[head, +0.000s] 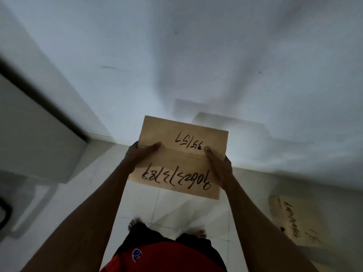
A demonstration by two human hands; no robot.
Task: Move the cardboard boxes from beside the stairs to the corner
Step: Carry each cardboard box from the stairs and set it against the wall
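Cardboard box [181, 158] rides in front of your chest, above the tiled floor [172, 209], facing the wall. Your left hand [140, 154] and right hand [219, 165] each have a closed grip on a side edge, thumbs on top. Squeeze unevenly and it could tilt and slip. Its flaps are shut; contents unseen. Another box [294, 222] sits by the wall at your right.

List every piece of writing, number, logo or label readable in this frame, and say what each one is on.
"35757", handwritten in black marker and upside down to the camera, on the far flap of the cardboard box held between both hands.
"9065273783", handwritten and upside down, some digits uncertain, on the near flap of that box.
Handwriting on the second box on the floor at right: too blurred to read.
Round logo on the red shirt: no legible text.
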